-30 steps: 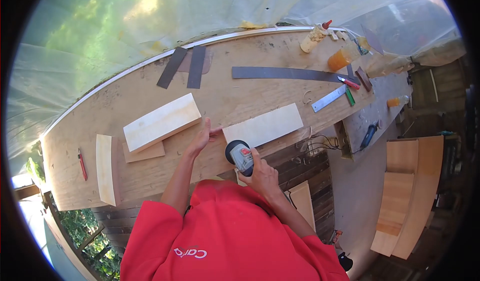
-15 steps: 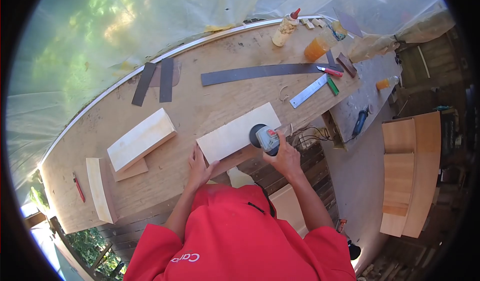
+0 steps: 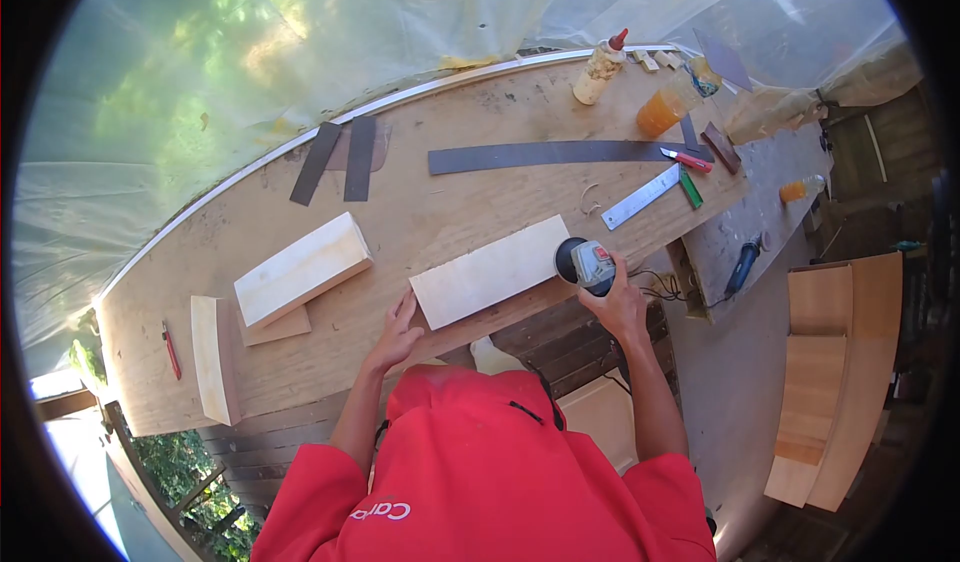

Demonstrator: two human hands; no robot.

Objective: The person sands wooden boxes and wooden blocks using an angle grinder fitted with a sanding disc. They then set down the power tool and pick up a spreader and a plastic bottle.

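A pale wooden block (image 3: 490, 270) lies near the front edge of the workbench (image 3: 330, 357). My left hand (image 3: 396, 334) holds its left end, fingers along the end face and thumb at the near corner. My right hand (image 3: 618, 307) is closed around a grey power sander (image 3: 597, 265) with a red mark and a round black disc. The sander is tilted, its disc beside the block's right end; whether they touch I cannot tell.
More wooden blocks (image 3: 300, 272) lie to the left, near a red-handled tool (image 3: 171, 350). Beyond are dark strips (image 3: 540, 156), a try square (image 3: 643, 198), a red cutter (image 3: 688, 161), a glue bottle (image 3: 600, 70) and an orange-filled bottle (image 3: 660, 112). A power tool (image 3: 743, 265) lies at right.
The sander has moved right, from over the block's near right corner to beside its right end. My left hand stays at the block's left end. The whole view has shifted slightly.
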